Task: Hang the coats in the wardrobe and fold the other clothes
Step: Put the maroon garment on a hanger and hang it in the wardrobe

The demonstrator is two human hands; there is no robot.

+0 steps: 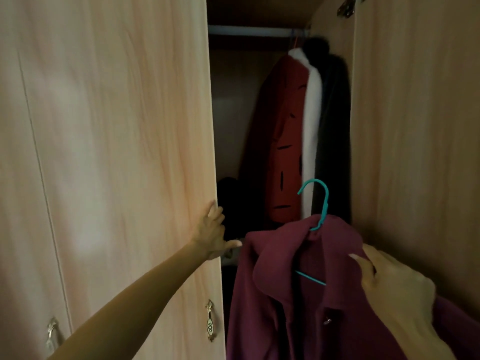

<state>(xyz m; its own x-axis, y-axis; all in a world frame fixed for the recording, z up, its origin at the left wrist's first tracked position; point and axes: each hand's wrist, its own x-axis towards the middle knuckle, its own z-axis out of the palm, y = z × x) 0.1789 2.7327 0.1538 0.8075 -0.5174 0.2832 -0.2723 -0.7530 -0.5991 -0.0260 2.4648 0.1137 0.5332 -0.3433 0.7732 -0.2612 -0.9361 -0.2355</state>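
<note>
A maroon coat (280, 294) hangs on a teal hanger (323, 203) in front of the open wardrobe, low in the doorway. My right hand (397, 294) grips the coat at its right shoulder. My left hand (211, 233) rests on the edge of the left wardrobe door (130, 152), fingers curled around that edge. Inside, a rail (249, 31) runs across the top. A red coat with white trim (285, 141) and a dark coat (335, 131) hang from it at the right.
The right door (420, 126) stands open beside the coat. Dark items (228, 201) lie low at the left inside the wardrobe. The rail's left part is bare. Metal handles (210, 324) sit low on the left doors.
</note>
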